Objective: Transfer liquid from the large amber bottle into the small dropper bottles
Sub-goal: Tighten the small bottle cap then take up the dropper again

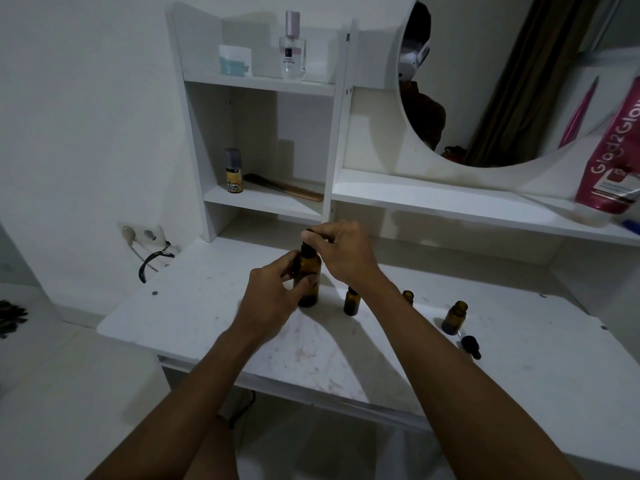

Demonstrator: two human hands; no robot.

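- Amber glass under a black top: the big bottle (308,275) stands upright on the desk (207,306), toward the back edge and left of the middle.
- Your left hand (273,292) grips its body, fingers and thumb curled round the glass.
- Your right hand (346,251) pinches the black dropper top (307,237) at the neck, fingers closed on it.
- I cannot tell whether that top is seated or lifted off. My reading is that you are at the drawing step, early in the job.
- Three small bottles (351,301) stand uncapped to the right of the big one. The first is just beside your right wrist, the second bottle (408,296) is partly behind your forearm, and the third bottle (454,317) is further right.
- Dark glass hides their levels, so I cannot call any of them filled. Treat all three as left to do.
- One loose dropper (471,346) lies on the desk just in front of the third bottle, so capping looks to be ahead too.
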